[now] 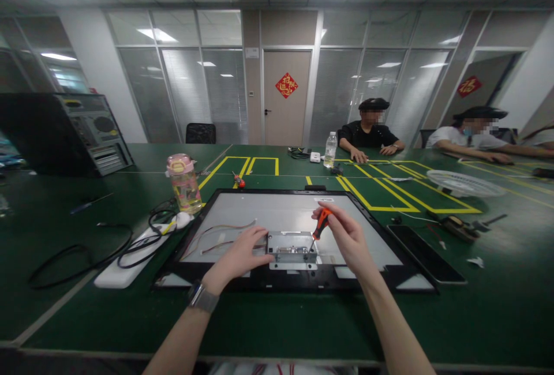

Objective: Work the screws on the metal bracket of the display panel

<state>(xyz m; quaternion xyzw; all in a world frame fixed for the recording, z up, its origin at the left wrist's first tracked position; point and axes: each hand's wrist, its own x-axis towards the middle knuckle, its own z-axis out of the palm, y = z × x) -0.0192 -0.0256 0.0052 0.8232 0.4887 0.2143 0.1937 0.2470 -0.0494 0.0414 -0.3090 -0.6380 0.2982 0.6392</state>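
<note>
A flat monitor panel [242, 205] lies on the green table with its grey back up and a black frame around it. Near its front edge sits a silver metal bracket [283, 242]. My left hand [242, 251] holds the bracket's left side between fingers and thumb. In my right hand [348, 236] is an orange and black screwdriver [321, 224], gripped by the handle and tilted. Its tip points down at the right part of the bracket; whether it sits in a screw is too small to tell. Thin wires [216, 228] run across the panel left of the bracket.
Left of the panel are a white power strip [134, 257], black cables [121, 248] and a pink-lidded bottle [184, 182]. A computer case [64, 132] stands far left. On the right lies a black phone-like slab [426, 254]. Two people [370, 127] sit across the table.
</note>
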